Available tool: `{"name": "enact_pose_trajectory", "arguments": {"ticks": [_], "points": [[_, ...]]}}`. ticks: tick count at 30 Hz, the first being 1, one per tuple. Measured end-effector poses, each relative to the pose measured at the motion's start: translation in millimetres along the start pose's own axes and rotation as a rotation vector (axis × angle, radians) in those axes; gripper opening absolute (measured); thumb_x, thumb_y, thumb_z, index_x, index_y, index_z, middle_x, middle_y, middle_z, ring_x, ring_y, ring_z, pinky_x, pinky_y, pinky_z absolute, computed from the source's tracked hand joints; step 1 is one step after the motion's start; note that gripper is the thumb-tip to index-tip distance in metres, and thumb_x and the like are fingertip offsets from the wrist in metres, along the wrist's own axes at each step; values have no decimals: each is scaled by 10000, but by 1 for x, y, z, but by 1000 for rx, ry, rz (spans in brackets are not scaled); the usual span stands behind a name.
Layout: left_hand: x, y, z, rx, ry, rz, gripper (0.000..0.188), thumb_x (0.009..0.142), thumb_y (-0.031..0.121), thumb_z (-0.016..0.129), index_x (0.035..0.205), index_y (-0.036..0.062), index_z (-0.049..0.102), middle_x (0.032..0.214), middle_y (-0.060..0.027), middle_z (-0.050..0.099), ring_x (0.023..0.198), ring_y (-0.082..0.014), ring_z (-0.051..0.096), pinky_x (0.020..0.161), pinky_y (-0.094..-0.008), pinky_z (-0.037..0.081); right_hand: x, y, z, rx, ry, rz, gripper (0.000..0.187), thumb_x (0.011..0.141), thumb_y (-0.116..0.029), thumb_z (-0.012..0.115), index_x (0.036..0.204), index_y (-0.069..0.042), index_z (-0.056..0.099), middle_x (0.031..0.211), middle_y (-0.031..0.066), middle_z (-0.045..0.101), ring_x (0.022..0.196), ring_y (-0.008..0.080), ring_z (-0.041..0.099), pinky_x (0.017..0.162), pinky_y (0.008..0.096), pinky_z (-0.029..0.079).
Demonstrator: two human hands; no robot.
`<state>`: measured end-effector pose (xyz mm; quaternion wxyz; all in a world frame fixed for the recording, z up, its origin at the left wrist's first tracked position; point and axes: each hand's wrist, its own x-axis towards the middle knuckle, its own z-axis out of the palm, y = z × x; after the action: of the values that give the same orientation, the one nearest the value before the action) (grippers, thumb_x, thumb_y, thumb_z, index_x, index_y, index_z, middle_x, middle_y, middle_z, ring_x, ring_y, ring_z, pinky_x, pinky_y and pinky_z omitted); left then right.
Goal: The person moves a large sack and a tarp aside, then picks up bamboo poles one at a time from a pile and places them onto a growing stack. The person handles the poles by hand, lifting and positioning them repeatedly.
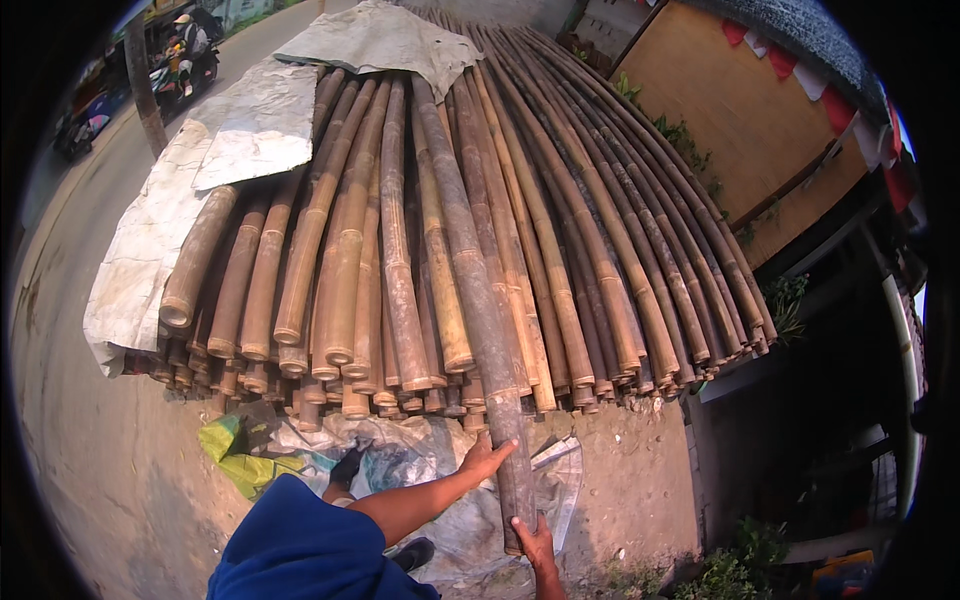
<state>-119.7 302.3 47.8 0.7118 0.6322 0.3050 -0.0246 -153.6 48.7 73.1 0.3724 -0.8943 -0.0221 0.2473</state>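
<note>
Motorbike rider (pixel 190 48) on road (pixel 255 45), upper left; red-white bunting (pixel 838 108), upper right.

Bamboo pile (pixel 500 240): bright daylight, exact direction unclear; dark shadow between pole ends; mid-frame texture fairly sharp.
White sheeting (pixel 155 230), left side of pile: brightest patch, close to washed out.
Dark opening (pixel 790 410), right of pile: deep shadow, detail mostly lost.
Motorcyclist (pixel 186 50), beyond pile at far left: small, soft.
Fisheye rim: pile's outer poles bow; black border all round.
</note>
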Motion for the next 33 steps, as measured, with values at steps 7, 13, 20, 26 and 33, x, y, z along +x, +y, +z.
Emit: {"name": "enact_pose_trajectory", "arguments": {"ticks": [7,13,20,26,33], "points": [[-10,-29,15,-130,-68,-208,1020,814,627,747,1478,-42,355,1348,-275,564,1264,-346,567,1040,-431,454,10,11,-11,233,-96,84,685,895,-549,703,1226,49,656,1076,174,716,973,235,661,881,354,503],[-28,-27,24,-529,-199,-119,837,841,516,787,1424,35,427,1267,-169,601,1165,-287,595,983,-461,493,10,29,5,454,-240,270,654,896,-538,707,1195,43,672,1047,135,719,953,206,656,892,327,505],[-67,-27,-8,-754,37,-169,735,828,373,827,1347,4,459,1172,-130,629,1049,-242,633,886,-413,537,-7,30,63,467,-439,171,640,892,-499,710,1265,15,627,1098,158,709,982,245,664,900,362,516],[-84,-55,-59,-409,394,-262,761,774,338,871,1313,-19,470,1162,-179,636,990,-271,668,822,-414,571,-36,22,111,450,-493,34,644,889,-466,712,1325,-9,588,1141,178,701,1007,278,671,906,392,525],[-78,-77,-74,-177,460,-254,893,713,439,894,1307,-68,459,1196,-232,643,1048,-326,662,895,-408,535,-60,20,148,465,-476,-76,666,884,-428,714,1395,-37,543,1192,201,691,1035,318,680,914,427,536]]}}
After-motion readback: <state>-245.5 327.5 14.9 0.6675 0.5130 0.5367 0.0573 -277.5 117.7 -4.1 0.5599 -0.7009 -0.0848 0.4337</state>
